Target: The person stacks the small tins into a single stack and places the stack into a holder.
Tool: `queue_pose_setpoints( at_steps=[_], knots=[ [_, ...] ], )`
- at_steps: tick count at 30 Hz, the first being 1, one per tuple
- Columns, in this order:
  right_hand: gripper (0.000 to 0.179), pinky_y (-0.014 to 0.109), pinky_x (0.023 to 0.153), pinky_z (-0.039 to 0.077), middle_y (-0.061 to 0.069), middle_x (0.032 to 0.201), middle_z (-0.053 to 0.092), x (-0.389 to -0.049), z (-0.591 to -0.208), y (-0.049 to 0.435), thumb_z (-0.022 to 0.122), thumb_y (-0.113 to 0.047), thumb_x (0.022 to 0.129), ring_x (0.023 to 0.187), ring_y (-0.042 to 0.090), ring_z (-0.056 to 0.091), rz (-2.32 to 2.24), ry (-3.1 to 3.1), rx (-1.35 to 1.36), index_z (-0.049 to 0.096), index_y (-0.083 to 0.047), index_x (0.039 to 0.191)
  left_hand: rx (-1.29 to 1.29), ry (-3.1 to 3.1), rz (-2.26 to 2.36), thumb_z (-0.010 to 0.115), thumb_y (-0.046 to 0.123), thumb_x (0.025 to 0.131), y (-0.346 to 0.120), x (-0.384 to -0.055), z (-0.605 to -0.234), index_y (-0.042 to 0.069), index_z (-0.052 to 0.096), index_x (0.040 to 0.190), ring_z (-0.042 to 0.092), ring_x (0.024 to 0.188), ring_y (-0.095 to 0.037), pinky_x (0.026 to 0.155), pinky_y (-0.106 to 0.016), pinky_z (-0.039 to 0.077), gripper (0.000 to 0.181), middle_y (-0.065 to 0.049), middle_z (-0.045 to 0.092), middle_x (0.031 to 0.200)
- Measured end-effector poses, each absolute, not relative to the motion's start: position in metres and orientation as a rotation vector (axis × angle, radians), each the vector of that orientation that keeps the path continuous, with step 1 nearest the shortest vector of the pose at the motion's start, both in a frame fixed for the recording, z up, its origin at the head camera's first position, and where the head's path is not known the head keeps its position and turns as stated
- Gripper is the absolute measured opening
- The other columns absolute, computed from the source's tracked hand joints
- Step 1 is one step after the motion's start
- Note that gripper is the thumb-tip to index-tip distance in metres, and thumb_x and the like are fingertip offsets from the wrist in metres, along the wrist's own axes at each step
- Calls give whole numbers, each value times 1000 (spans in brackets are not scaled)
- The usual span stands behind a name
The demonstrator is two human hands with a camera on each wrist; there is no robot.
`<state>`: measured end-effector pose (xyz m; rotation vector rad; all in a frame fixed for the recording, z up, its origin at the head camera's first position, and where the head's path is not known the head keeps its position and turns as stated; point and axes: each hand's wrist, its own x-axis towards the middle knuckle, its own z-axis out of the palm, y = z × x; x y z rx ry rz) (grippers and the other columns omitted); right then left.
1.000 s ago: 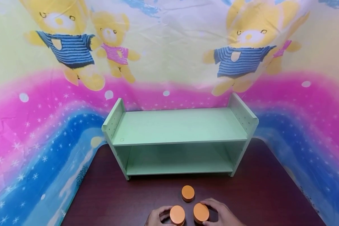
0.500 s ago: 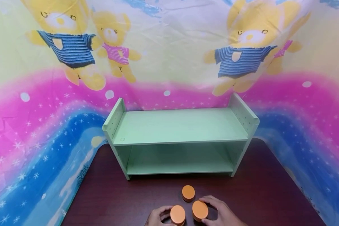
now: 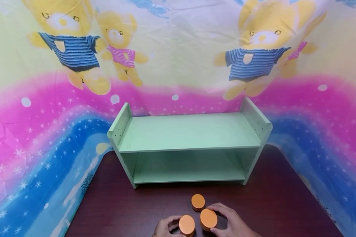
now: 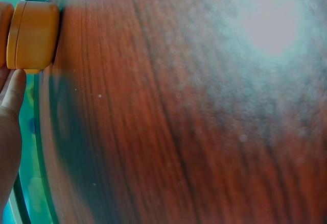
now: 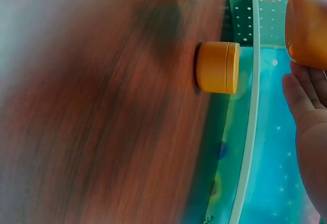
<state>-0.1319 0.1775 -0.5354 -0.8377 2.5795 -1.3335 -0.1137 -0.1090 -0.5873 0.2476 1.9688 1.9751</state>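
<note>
My left hand (image 3: 166,227) curls its thumb and fingers round an orange lidded jar (image 3: 187,225) near the table's front edge. In the left wrist view this is a stack: a lower jar (image 4: 38,35) stands on the table with another on top, partly cut off. My right hand (image 3: 232,222) grips a second orange jar (image 3: 208,219) by its sides. The right wrist view shows that jar (image 5: 309,30) raised off the table, right of the stack. A third, single jar (image 3: 198,202) stands upright just behind, touched by neither hand.
A pale green two-tier shelf (image 3: 190,148) stands at the back of the dark red-brown wooden table (image 3: 106,204), its side panels rising above the top board. Behind it hangs a cloth (image 3: 172,65) printed with bears.
My right hand has lifted its jar a little and brought it slightly left, towards the stack. The left hand and the single jar stay in place.
</note>
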Motion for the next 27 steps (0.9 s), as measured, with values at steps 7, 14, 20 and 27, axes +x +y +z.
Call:
queue_pose_setpoints(
  at_steps=[7,14,20,27],
  knots=[
    [53,28,85,51,-11,117,56,-133,-534,174,76,-35,78,105,8,55,-1374,2598,-945,55,-25,125,252,1976,1974,81,4,68,-109,-114,-588,-10,57,115,58,105,-38,83,-29,54,55,-20,60,111],
    [55,31,85,52,-7,118,56,-135,-535,170,77,-28,79,106,10,55,-1408,2596,-1101,54,-21,128,226,1989,1973,81,3,67,-108,-113,-588,-11,58,115,59,104,-36,83,-29,54,55,-20,61,110],
    [56,29,83,52,-2,118,56,-137,-536,164,78,-24,78,105,13,56,-1445,2606,-1270,53,-16,128,250,2001,1975,82,4,66,-108,-114,-589,-11,58,114,61,102,-33,83,-29,54,57,-19,61,110],
    [55,32,81,54,-2,119,56,-139,-535,158,76,-25,80,104,13,57,-1444,2586,-1270,52,-17,129,302,1993,1993,83,8,67,-110,-114,-591,-9,59,115,62,101,-26,83,-28,54,57,-18,62,110]
  ],
)
